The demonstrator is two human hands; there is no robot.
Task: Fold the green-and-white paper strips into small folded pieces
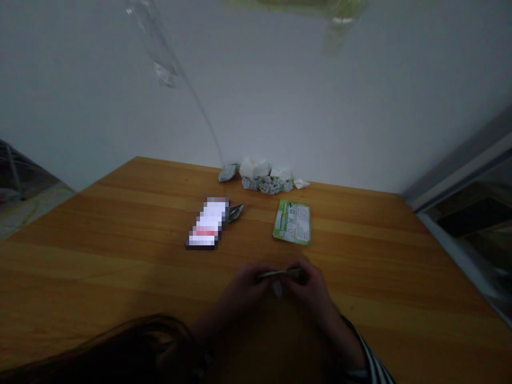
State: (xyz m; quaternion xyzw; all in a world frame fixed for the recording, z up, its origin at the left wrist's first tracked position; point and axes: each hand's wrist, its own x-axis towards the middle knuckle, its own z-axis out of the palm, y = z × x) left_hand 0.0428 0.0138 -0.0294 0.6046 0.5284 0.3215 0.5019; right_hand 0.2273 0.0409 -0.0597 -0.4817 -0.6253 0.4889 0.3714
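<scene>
Both my hands meet low over the wooden table (100, 250), just in front of me. My left hand (246, 288) and my right hand (310, 285) are both closed, pinching the two ends of a small folded piece of paper (279, 275) held flat between them. The paper's print is too dim to read. A green and white printed card (292, 222) lies on the table just beyond my right hand.
A phone with a blurred screen (208, 224) lies left of the card, a small folded paper (236, 210) at its corner. A pile of several folded paper pieces (264, 177) sits against the white wall. A window frame (460, 176) runs along the right.
</scene>
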